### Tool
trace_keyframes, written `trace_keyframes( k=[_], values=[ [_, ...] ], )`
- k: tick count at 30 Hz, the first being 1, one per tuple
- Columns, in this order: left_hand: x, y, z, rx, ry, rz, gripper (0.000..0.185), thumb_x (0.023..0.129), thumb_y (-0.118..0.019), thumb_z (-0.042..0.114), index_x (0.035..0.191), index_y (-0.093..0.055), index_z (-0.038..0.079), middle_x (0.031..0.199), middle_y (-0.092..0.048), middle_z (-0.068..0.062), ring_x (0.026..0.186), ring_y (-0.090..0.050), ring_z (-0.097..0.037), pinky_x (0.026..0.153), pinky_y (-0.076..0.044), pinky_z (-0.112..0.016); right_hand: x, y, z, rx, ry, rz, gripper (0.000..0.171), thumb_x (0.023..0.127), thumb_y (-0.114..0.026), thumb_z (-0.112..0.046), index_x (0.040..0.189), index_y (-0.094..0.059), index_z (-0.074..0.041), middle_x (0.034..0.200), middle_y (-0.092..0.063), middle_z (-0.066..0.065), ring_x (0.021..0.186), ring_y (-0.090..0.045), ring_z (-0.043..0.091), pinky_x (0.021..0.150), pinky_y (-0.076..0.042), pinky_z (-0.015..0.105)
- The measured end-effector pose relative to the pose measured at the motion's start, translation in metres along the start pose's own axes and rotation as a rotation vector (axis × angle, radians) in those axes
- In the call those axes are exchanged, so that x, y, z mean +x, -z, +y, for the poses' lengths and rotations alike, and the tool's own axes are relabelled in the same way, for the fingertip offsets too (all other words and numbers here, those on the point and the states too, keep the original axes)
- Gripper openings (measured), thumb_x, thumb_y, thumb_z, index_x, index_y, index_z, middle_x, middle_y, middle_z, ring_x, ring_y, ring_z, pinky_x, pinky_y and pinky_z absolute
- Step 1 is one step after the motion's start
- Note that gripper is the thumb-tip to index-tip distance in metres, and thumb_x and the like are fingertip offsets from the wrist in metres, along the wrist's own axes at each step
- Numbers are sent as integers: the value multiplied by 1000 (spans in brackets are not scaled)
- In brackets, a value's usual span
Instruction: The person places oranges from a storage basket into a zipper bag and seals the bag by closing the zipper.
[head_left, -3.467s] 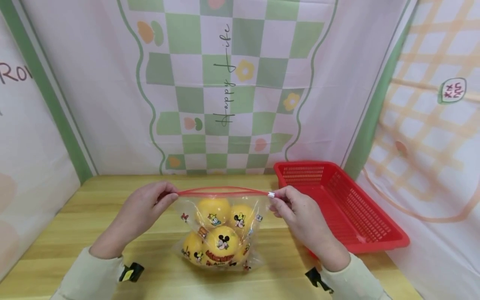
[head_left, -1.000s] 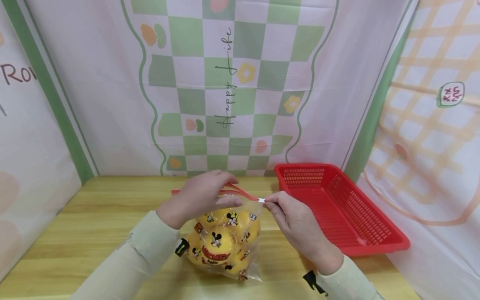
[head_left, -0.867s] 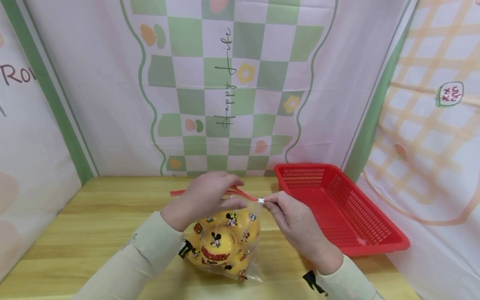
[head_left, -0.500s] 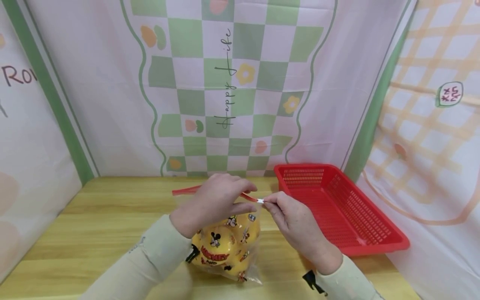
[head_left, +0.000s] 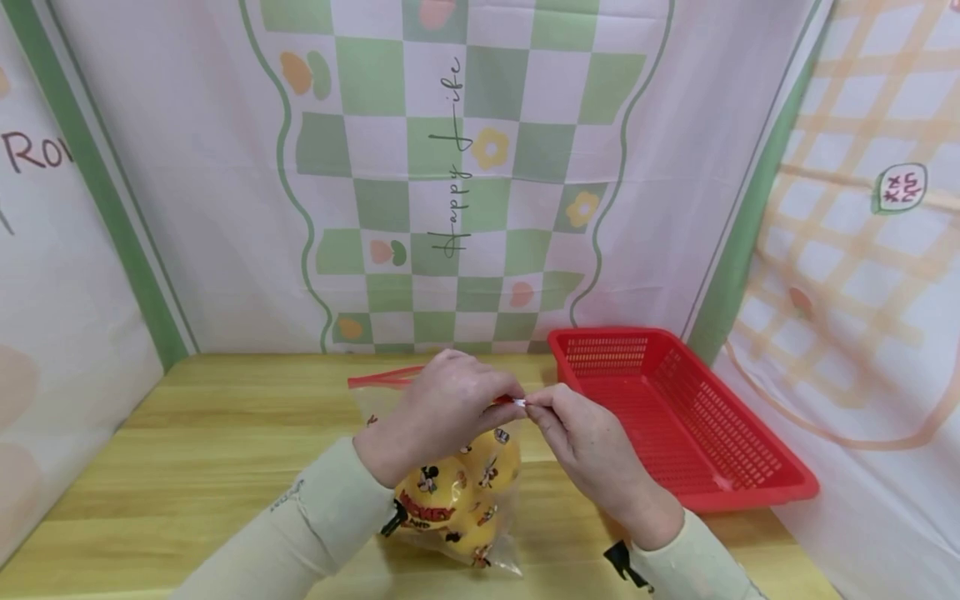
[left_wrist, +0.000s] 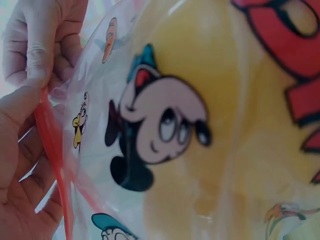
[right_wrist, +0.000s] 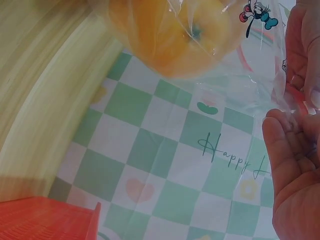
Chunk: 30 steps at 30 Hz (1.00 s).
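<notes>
A clear zip bag (head_left: 508, 542) with cartoon prints stands in front of me, filled with several yellow-orange fruits that look like oranges (right_wrist: 185, 37). Its red zip strip (head_left: 386, 377) runs along the top, with a small white slider (head_left: 519, 403) near the right end. My left hand (head_left: 450, 404) reaches across the bag and pinches the strip right beside the slider, hiding the middle of the strip. At the right end, my right hand (head_left: 588, 450) pinches the bag's corner between thumb and forefinger. The fingertips of both hands nearly meet in the head view.
A red plastic basket (head_left: 660, 433) with perforated sides stands to the right, close behind my right hand. The wooden table (head_left: 187, 442) ends at a printed cloth backdrop (head_left: 375, 75). Black straps (head_left: 626, 567) hang at the sleeve cuffs.
My left hand has gone from the strip's left end across to the slider, and its thumb and fingers have closed on the strip. My right hand keeps its grip at the corner.
</notes>
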<state>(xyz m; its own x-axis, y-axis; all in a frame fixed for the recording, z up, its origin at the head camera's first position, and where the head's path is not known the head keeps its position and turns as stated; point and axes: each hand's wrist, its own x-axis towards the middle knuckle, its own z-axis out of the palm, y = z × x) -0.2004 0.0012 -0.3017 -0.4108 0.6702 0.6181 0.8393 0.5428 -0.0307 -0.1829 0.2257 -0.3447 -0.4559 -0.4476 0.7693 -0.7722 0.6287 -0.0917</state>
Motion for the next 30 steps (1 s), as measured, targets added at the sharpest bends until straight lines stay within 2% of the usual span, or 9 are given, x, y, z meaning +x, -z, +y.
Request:
trace_keyframes(
  k=[4, 8, 15, 22, 30],
  values=[
    [-1, -2, 0, 17, -1, 40, 12, 97, -73, 35, 99, -78, 25, 92, -78, 16, 80, -70, -2, 74, -48, -27, 1, 0, 0, 12, 5, 5, 13, 104, -62, -23, 107, -69, -12, 89, -67, -8, 74, -55, 2, 68, -48, 14],
    [-1, -4, -1, 23, -10, 68, 12, 96, -74, 36, 97, -78, 24, 90, -77, 16, 78, -69, -2, 72, -47, -27, 1, 0, 0, 20, -2, 2, 9, 99, -69, -14, 108, -68, -12, 89, -67, -8, 74, -55, 2, 68, -48, 14],
    [-1, -5, -1, 35, -16, 99, 13, 95, -75, 37, 94, -79, 24, 87, -77, 16, 73, -68, 0, 65, -41, -24, 2, 0, -3, 23, -14, -7, 19, 92, -75, -6, 108, -68, -11, 89, -67, -8, 74, -55, 2, 69, -49, 13],
    [0, -4, 1, 49, -5, 82, 16, 97, -72, 39, 94, -78, 25, 88, -77, 16, 70, -64, 1, 59, -33, -23, 3, 0, -4, 38, -6, 14, 16, 93, -74, -6, 106, -68, -12, 86, -66, -9, 72, -53, 2, 66, -47, 13],
    [-1, -1, 0, 42, 23, 45, 15, 97, -71, 39, 97, -78, 26, 89, -76, 17, 71, -65, -1, 58, -34, -22, 6, 0, -5, 38, -19, 2, 21, 89, -76, -2, 106, -68, -11, 85, -63, -10, 71, -51, 1, 65, -45, 13]
  ],
)
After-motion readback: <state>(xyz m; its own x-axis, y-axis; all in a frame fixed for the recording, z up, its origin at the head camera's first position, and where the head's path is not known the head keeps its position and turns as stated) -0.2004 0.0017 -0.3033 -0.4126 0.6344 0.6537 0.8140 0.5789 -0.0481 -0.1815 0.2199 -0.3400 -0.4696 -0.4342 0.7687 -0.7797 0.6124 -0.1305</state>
